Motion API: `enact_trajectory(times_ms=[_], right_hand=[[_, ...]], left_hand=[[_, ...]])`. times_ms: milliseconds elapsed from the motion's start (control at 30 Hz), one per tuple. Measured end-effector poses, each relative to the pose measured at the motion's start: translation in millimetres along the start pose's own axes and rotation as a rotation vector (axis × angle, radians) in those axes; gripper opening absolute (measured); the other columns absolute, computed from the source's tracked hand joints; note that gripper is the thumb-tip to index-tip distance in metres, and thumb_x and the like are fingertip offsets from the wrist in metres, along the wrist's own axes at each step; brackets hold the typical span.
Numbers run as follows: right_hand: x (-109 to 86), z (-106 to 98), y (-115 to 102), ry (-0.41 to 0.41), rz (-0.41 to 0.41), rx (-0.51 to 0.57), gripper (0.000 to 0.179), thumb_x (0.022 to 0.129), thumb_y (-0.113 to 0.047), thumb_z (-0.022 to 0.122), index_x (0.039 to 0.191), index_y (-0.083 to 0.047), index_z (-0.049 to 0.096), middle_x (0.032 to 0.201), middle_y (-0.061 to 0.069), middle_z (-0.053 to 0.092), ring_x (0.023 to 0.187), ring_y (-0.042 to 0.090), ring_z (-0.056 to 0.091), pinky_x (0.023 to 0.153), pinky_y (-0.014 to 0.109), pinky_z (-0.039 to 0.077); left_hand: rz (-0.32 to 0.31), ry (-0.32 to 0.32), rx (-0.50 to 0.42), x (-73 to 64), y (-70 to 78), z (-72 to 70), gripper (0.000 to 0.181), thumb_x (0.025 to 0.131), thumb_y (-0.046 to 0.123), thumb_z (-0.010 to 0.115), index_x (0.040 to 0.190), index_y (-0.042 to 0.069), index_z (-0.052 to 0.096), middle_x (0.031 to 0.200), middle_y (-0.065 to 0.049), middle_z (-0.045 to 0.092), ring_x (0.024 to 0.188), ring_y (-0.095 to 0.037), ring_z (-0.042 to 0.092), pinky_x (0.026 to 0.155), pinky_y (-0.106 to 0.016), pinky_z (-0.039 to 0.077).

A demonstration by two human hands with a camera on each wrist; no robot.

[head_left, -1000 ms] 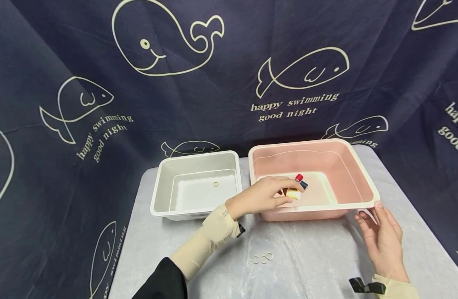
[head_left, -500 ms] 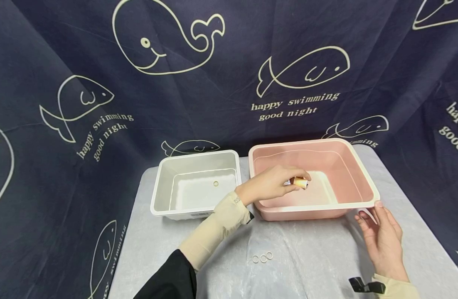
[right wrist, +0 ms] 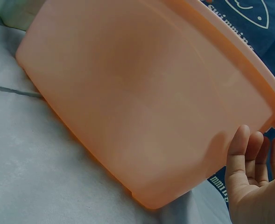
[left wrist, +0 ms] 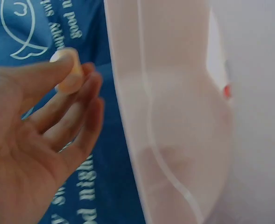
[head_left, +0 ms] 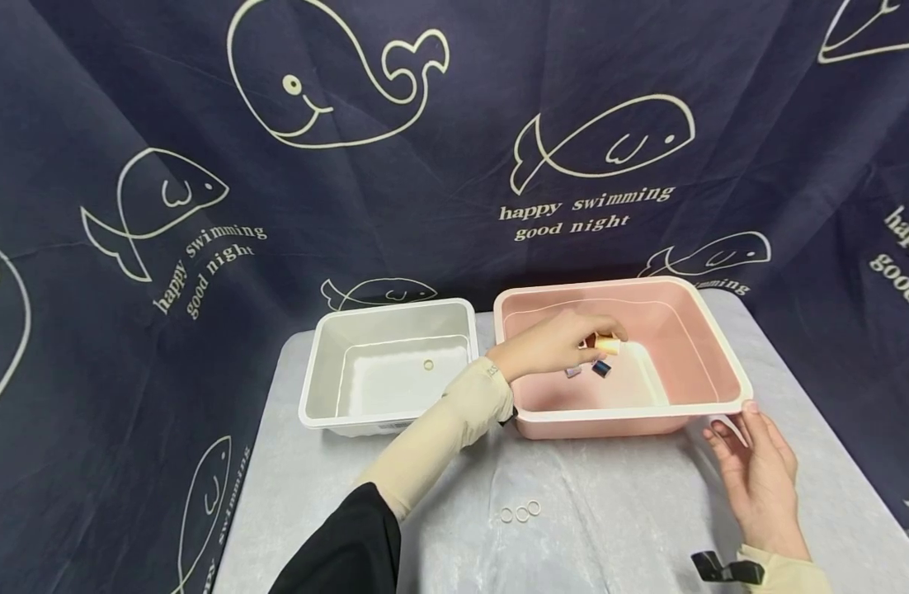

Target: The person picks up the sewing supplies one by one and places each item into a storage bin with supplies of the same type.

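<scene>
My left hand (head_left: 562, 340) reaches into the pink basin (head_left: 722, 351) and pinches a small yellow thread spool (head_left: 608, 345) between thumb and fingers. In the left wrist view the same hand (left wrist: 48, 126) has this spool (left wrist: 71, 70) at its fingertips. Below the hand, on the basin floor, lie a dark blue spool (head_left: 601, 369) and a pale lilac one (head_left: 572, 372). At the basin's front right corner is my right hand (head_left: 759, 474), a fingertip touching the rim. The right wrist view has its fingers (right wrist: 239, 144) extended close to that corner.
Left of the basin stands a grey-white tub (head_left: 395, 417) with one small ring (head_left: 428, 365) inside. Three pale rings (head_left: 522, 514) lie on the grey cloth-covered table (head_left: 610, 528) in front. A dark blue fish-print curtain (head_left: 454, 198) hangs behind.
My left hand has moved right and farther back in the basin with the yellow spool. The dark blue and lilac spools now show below it. The right hand stays in place.
</scene>
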State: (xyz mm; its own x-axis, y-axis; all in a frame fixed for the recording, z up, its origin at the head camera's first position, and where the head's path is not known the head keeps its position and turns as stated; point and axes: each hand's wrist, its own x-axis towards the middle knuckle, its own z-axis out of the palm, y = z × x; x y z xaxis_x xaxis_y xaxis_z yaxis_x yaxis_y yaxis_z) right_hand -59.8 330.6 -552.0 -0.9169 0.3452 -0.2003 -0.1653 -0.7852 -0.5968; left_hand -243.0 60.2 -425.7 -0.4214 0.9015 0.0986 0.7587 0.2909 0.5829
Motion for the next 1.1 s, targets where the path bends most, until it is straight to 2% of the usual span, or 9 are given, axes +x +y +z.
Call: enact_trajectory(times_ms=[133, 367, 567, 733, 933, 1100], right_hand=[[0.6, -0.5, -0.3, -0.002, -0.002, 0.008, 0.023, 0.107, -0.01, 0.055, 0.119, 0.0, 0.072, 0.108, 0.008, 0.075, 0.085, 0.022, 0.069, 0.078, 0.034, 0.064], [1.8, 0.5, -0.5, 0.007, -0.009, 0.006, 0.022, 0.107, -0.01, 0.056, 0.116, 0.0, 0.073, 0.108, 0.009, 0.076, 0.084, 0.021, 0.069, 0.077, 0.034, 0.064], [2.6, 0.2, -0.5, 0.012, -0.003, 0.001, 0.021, 0.107, -0.011, 0.057, 0.117, -0.001, 0.073, 0.108, 0.008, 0.075, 0.084, 0.021, 0.068, 0.077, 0.034, 0.064], [2.4, -0.7, -0.2, 0.013, 0.001, 0.007, 0.021, 0.107, -0.011, 0.056, 0.117, -0.002, 0.073, 0.107, 0.008, 0.074, 0.083, 0.021, 0.067, 0.078, 0.035, 0.064], [1.8, -1.0, 0.0, 0.024, -0.004, 0.002, 0.021, 0.107, -0.011, 0.057, 0.117, -0.002, 0.073, 0.106, 0.008, 0.074, 0.083, 0.021, 0.067, 0.076, 0.035, 0.064], [0.4, -2.4, 1.7, 0.009, 0.0, 0.012, 0.021, 0.107, -0.01, 0.056, 0.115, -0.001, 0.073, 0.105, 0.009, 0.075, 0.082, 0.021, 0.068, 0.076, 0.035, 0.064]], left_hand=[[0.011, 0.007, 0.056, 8.8, -3.7, -1.1, 0.026, 0.099, 0.009, 0.068, 0.125, 0.016, 0.068, 0.097, 0.006, 0.068, 0.082, -0.002, 0.061, 0.073, -0.01, 0.047], [-0.014, -0.017, 0.041, 16.1, 1.8, -9.7, 0.027, 0.1, 0.007, 0.066, 0.125, 0.015, 0.066, 0.097, 0.006, 0.07, 0.078, -0.002, 0.068, 0.077, -0.01, 0.048], [-0.007, -0.026, 0.062, 25.9, 5.3, -13.5, 0.027, 0.101, 0.012, 0.067, 0.128, 0.013, 0.067, 0.109, 0.005, 0.07, 0.089, -0.002, 0.062, 0.085, -0.009, 0.045], [-0.002, -0.032, 0.042, 36.9, 2.0, -12.6, 0.025, 0.102, 0.014, 0.067, 0.127, 0.012, 0.068, 0.114, 0.005, 0.07, 0.096, -0.003, 0.062, 0.086, -0.009, 0.046], [-0.024, -0.037, 0.019, 52.2, -0.6, -10.2, 0.03, 0.102, 0.015, 0.067, 0.132, 0.011, 0.068, 0.123, 0.006, 0.069, 0.101, -0.005, 0.063, 0.09, -0.007, 0.044], [-0.033, -0.034, -0.001, 61.2, -5.9, -0.9, 0.03, 0.1, 0.015, 0.069, 0.13, 0.011, 0.068, 0.121, 0.004, 0.07, 0.097, -0.004, 0.063, 0.089, -0.008, 0.045]])
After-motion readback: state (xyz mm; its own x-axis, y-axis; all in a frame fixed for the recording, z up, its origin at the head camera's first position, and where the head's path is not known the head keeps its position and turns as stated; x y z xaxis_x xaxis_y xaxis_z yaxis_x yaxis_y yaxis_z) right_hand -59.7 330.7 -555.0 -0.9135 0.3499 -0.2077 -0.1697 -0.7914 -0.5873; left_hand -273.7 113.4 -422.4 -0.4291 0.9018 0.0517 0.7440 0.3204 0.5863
